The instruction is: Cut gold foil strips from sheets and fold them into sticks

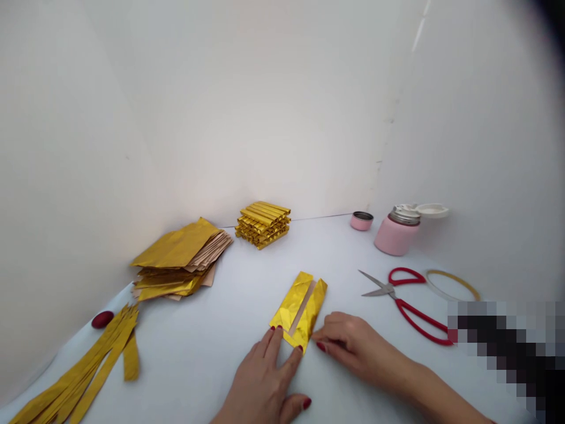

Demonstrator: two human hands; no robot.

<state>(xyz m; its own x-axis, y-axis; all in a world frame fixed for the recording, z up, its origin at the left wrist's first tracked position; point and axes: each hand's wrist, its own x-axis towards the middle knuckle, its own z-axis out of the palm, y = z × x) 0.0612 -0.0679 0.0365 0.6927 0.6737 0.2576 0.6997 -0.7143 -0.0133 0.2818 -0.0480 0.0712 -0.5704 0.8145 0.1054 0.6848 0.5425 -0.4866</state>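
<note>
Gold paper [291,303] lies folded, near end under the unclenched left hand [265,371]; the right hand [353,341] touches its edge, grip unclear.

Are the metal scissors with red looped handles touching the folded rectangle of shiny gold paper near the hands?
Apart. The head view shows a strip of white tabletop between the folded gold paper and the open scissors, whose blades point toward it.

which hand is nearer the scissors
Right. The right hand is to the near left of the scissors, apart from them; the left hand is farther left, touching the folded gold paper.
</note>
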